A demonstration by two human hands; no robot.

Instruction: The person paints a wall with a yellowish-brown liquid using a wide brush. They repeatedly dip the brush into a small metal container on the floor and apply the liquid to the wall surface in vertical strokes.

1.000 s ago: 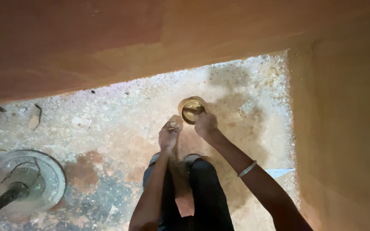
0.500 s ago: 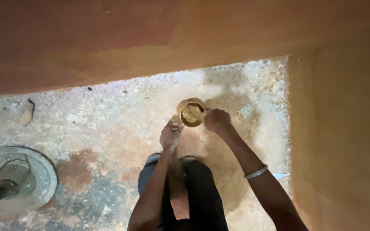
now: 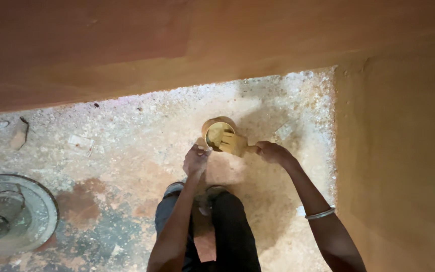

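A wide yellowish brush (image 3: 233, 143) has been lifted out to the rim of the small round tin (image 3: 216, 132), pinched in the right hand (image 3: 272, 151); the left hand (image 3: 195, 160) is curled beside the tin, so it looks freshly loaded.

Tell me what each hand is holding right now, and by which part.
Right hand holds a brush by its handle end, bristles over the tin. Left hand grips the tin's near rim.

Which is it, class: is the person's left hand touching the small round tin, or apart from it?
Touching. The head view shows the left hand gripping the tin at its near rim, fingers on its edge, no gap between.
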